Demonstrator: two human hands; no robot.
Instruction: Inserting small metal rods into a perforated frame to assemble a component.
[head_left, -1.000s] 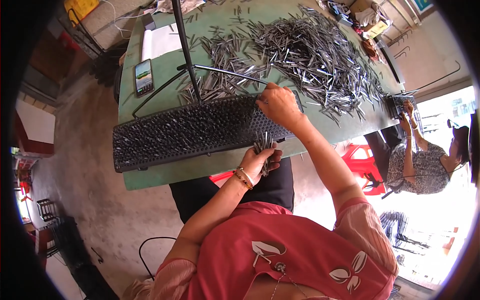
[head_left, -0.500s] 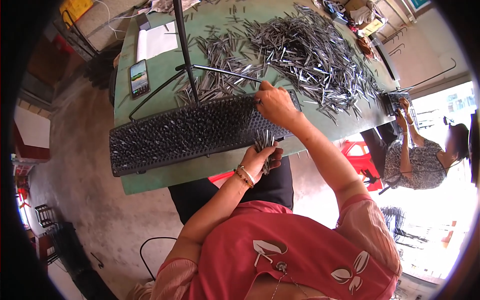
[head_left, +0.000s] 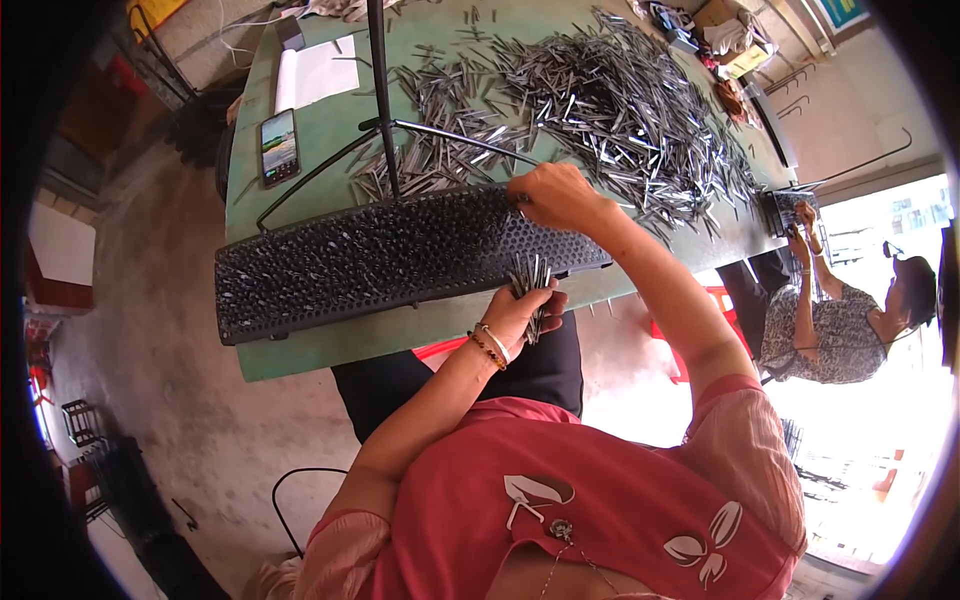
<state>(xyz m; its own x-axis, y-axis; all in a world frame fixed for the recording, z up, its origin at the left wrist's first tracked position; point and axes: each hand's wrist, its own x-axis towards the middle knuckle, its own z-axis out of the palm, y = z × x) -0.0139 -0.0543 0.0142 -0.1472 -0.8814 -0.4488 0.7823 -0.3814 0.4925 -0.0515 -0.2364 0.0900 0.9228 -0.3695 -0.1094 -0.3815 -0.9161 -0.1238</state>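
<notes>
A long black perforated rack (head_left: 400,262) lies along the near edge of the green table, its holes mostly filled with upright dark metal pieces; the right end shows bare holes. My left hand (head_left: 517,312) is closed around a bundle of slim metal strips (head_left: 531,275) just in front of the rack. Over the rack's right part, my right hand (head_left: 560,195) has its fingers pinched down at the holes. Whatever sits between those fingertips is hidden.
A large heap of metal strips (head_left: 630,110) covers the far right of the table (head_left: 330,200). A black stand rod (head_left: 382,90) rises behind the rack. A phone (head_left: 279,148) and white paper (head_left: 318,72) lie left. Another person (head_left: 840,320) works at right.
My right hand has shifted slightly along the rack's holes, its fingers now lower against them. The left hand keeps its bundle in nearly the same place.
</notes>
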